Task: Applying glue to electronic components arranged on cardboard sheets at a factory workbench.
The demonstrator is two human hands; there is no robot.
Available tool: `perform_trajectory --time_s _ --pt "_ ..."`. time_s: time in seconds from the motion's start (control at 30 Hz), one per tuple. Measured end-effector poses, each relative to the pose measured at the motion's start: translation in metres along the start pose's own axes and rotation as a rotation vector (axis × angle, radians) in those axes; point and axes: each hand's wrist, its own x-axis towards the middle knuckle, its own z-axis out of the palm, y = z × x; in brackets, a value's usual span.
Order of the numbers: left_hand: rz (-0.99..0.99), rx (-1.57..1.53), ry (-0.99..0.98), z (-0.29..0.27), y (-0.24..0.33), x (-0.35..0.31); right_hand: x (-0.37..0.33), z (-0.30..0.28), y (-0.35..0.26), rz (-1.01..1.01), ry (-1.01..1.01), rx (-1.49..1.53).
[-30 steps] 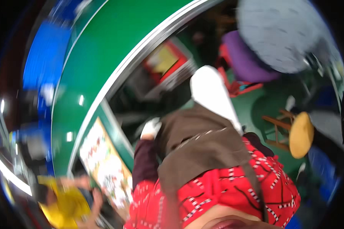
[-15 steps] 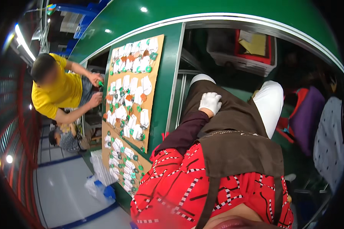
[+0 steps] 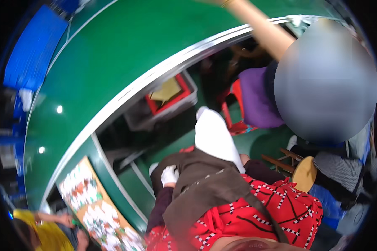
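Note:
My left hand [image 3: 170, 175], in a white glove, rests on the brown apron [image 3: 209, 184] over my lap. Its fingers lie loosely on the cloth and no object shows in them. At the far side of my white-clad leg [image 3: 215, 134], the dark sleeve of my right arm ends in a small bit of bare skin, my right hand [image 3: 244, 158]; its fingers are hidden. At lower left, a brown cardboard sheet [image 3: 97, 184] bears rows of small white pieces with green and orange parts.
A long green worktable [image 3: 125, 46] with a pale metal edge curves across the front. Below it stands a grey crate [image 3: 188, 94] with a red tray. At right a person's bare arm [image 3: 264, 33] reaches over the table. A wooden stool [image 3: 304, 173] and a yellow-shirted person [image 3: 46, 232] are nearby.
My view has swung to the right, so the cardboard and the yellow-shirted person now sit at lower left. Another person's arm and head have come into view. My left hand stays on my lap.

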Motion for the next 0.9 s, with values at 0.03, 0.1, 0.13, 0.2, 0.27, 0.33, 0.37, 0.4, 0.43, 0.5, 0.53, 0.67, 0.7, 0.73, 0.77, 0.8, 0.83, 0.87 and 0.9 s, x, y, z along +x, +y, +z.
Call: perform_trajectory --time_s 0.03,0.1,0.13,0.2,0.27,0.33,0.37,0.4,0.43,0.5,0.53,0.67,0.7,0.73,0.77,0.8,0.83,0.87,0.9 --pt "-0.018 -0.047 0.044 -0.003 0.000 0.001 -0.006 -0.032 -0.073 0.072 0.029 -0.085" --pt "-0.025 -0.152 0.084 -0.011 0.004 0.021 -0.004 -0.080 -0.168 -0.134 0.253 -0.085" --pt "-0.022 -0.224 0.103 -0.016 0.007 0.031 -0.005 -0.107 -0.215 -0.313 0.346 0.118" --pt "0.156 -0.484 0.225 -0.041 0.045 0.061 -0.003 -0.151 -0.264 -0.210 0.202 0.535" --pt "0.148 -0.635 0.240 -0.050 0.047 0.101 -0.007 -0.180 -0.332 -0.395 0.176 0.572" --pt "0.078 -1.812 -0.122 -0.094 0.071 0.138 0.008 -0.196 -0.358 -0.573 0.041 0.683" --pt "0.009 -2.092 -0.301 -0.156 0.096 0.120 -0.016 -0.198 -0.404 -0.516 -0.287 0.862" --pt "-0.049 -2.372 -0.501 -0.194 0.105 0.099 0.007 -0.193 -0.413 -0.401 -0.555 0.982" --pt "-0.119 -2.385 -0.459 -0.207 0.099 0.083 0.007 -0.176 -0.438 -0.268 -0.615 1.069" --pt "-0.019 -2.482 -0.773 -0.228 0.097 0.093 0.040 -0.139 -0.474 0.782 -1.350 1.350" --pt "0.017 -2.549 -0.872 -0.239 0.097 0.093 0.025 -0.142 -0.483 0.785 -1.362 1.380" --pt "0.156 -1.897 -0.768 -0.259 0.106 0.090 0.011 -0.143 -0.524 1.508 -1.512 1.407" --pt "0.077 -1.777 -0.739 -0.268 0.109 0.085 0.010 -0.152 -0.542 1.621 -1.477 1.270" --pt "-0.003 -1.648 -0.679 -0.279 0.106 0.078 0.001 -0.156 -0.553 1.532 -1.424 1.218" --pt "0.091 -1.494 -0.655 -0.283 0.090 0.073 -0.009 -0.144 -0.535 0.664 -1.324 1.285" --pt "0.180 -1.345 -0.617 -0.291 0.087 0.081 -0.017 -0.137 -0.527 -0.135 -1.092 1.174" --pt "0.144 -1.541 -0.575 -0.291 0.098 0.087 -0.021 -0.139 -0.516 -0.080 -1.128 1.268" --pt "0.074 -1.727 -0.502 -0.305 0.114 0.085 -0.028 -0.145 -0.525 -0.025 -1.204 1.363" --pt "0.004 -1.688 -0.442 -0.303 0.108 0.087 -0.033 -0.149 -0.532 0.035 -1.228 1.322"
